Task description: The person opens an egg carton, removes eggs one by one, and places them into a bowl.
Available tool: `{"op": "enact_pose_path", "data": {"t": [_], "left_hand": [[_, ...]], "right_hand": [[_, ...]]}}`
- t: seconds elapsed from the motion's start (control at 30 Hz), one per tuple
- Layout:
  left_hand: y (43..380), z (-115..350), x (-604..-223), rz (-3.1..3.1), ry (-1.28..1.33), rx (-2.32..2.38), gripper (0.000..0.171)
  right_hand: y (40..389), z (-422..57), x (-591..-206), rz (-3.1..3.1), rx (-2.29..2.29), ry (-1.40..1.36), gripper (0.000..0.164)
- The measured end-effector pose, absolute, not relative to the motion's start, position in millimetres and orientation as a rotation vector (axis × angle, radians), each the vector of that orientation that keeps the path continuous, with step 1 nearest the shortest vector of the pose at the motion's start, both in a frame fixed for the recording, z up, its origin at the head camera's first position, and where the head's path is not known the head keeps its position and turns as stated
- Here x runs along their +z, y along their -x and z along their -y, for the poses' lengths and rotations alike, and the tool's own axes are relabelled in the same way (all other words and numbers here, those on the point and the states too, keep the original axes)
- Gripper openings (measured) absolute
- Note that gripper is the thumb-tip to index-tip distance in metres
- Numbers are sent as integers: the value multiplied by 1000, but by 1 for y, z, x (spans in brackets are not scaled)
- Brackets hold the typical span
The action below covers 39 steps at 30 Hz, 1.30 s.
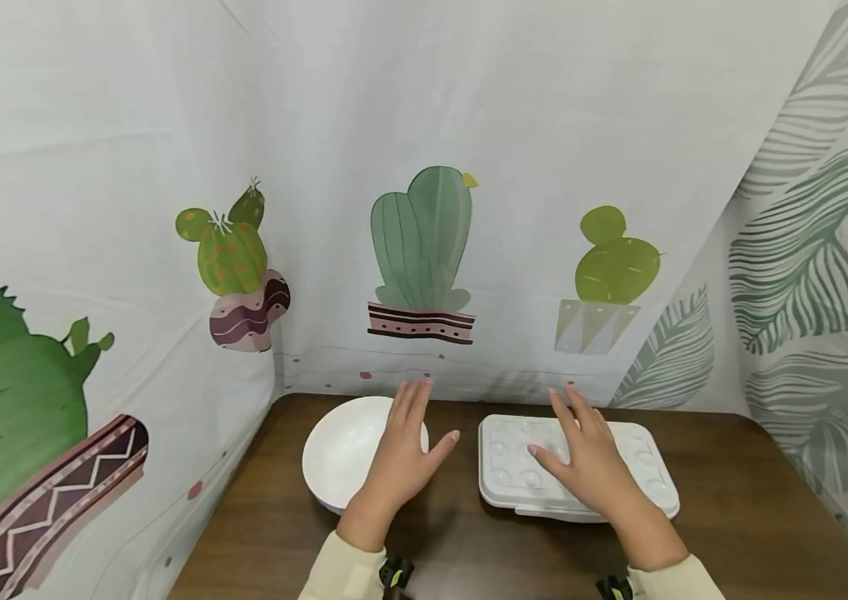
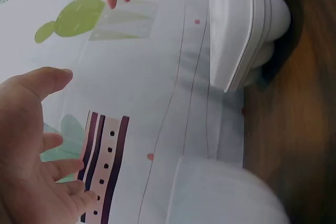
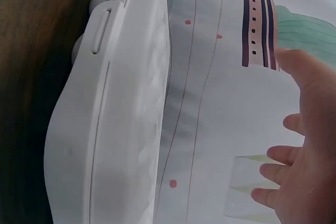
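A round white bowl [image 1: 337, 454] stands at the left of the brown table. My left hand [image 1: 405, 450], fingers extended and thumb spread, hovers over its right side and holds nothing. Right of the bowl lies a white egg carton [image 1: 502, 479] with a lid of round bumps, closed, its long side toward me. My right hand [image 1: 592, 458] is above this carton, fingers spread and nothing in them. From the right wrist, the egg carton [image 3: 126, 98] shows its front latch and the seam between lid and base. Part of the bowl [image 2: 226, 198] shows low in the left wrist view.
The brown wooden table [image 1: 454, 550] reaches back to a white cloth [image 1: 514, 125] printed with potted cacti. Leaf-patterned cloth [image 1: 814, 250] hangs at the right. A gap of bare table separates bowl and carton.
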<state>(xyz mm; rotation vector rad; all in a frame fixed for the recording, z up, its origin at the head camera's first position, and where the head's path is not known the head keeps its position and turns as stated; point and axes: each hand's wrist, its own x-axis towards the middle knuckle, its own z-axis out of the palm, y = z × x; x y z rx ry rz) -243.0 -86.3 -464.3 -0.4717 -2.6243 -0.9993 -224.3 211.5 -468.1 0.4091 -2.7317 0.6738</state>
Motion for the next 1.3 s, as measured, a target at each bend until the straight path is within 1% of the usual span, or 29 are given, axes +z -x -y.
{"op": "enact_pose_path", "data": {"t": [0.1, 0.33, 0.53, 0.63, 0.83, 1.07, 1.3], "left_hand": [[238, 82, -465, 2605, 480, -1067, 81], [226, 70, -469, 2563, 521, -1257, 72], [219, 57, -474, 2542, 611, -1271, 58], [217, 51, -478, 2551, 631, -1305, 55], [215, 42, -495, 2601, 612, -1384, 57], [212, 35, -518, 2686, 602, -1232, 61], [212, 27, -536, 2682, 579, -1277, 63]], "right_hand": [[221, -210, -470, 2734, 678, -415, 86], [214, -207, -474, 2641, 665, -498, 69], [208, -208, -481, 2618, 673, -499, 61], [205, -209, -486, 2633, 666, -495, 60], [199, -208, -497, 2669, 648, -504, 61], [195, -203, -507, 2740, 659, -499, 63], [195, -202, -518, 2746, 663, -491, 68]]}}
